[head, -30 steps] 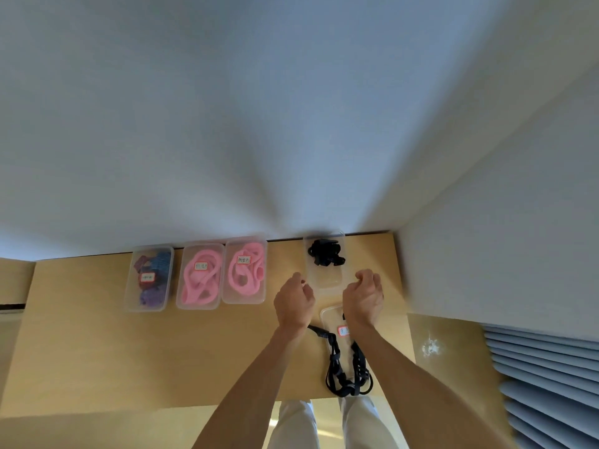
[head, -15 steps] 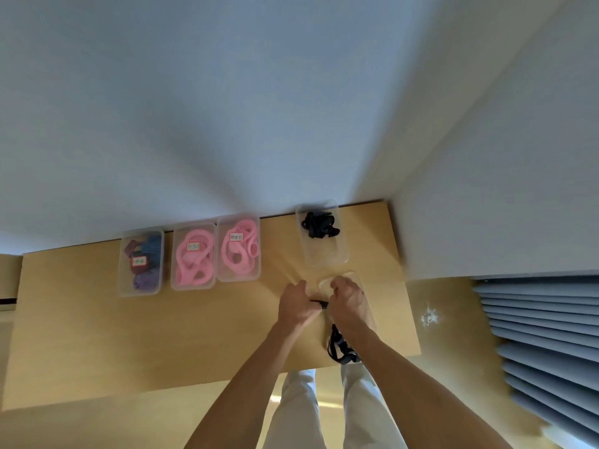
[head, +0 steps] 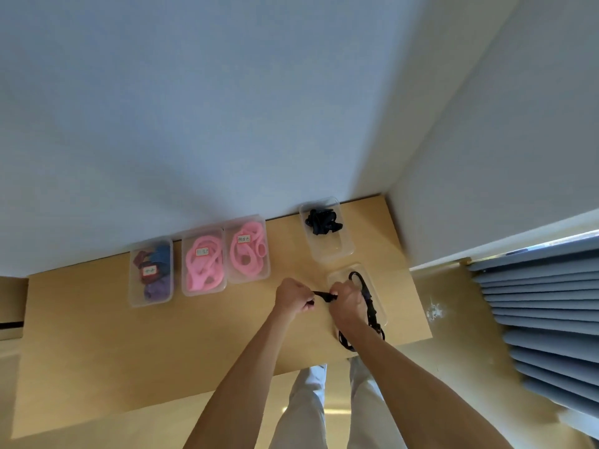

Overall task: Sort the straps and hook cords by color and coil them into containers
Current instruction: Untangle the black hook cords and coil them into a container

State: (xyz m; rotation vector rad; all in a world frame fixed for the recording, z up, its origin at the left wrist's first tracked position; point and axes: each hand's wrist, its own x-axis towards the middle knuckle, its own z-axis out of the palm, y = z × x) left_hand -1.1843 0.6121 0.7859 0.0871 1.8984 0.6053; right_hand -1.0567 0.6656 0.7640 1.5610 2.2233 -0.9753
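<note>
Black webbing strap (head: 370, 303) now lies partly in the clear plastic container (head: 382, 314) at the desk's right front edge; left hand (head: 293, 299) and right hand (head: 346, 303) have closed in, both pinching its taut end — coiling is underway.

Head-worn view, downward over table (head: 97, 335)

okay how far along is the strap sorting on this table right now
Mostly done, it seems. Two containers hold coiled pink straps, one holds mixed dark straps, and the far container has a black bundle. In hand: left hand and right hand grip a black strap, only partly inside the near container. Left: coiling it in.
</note>
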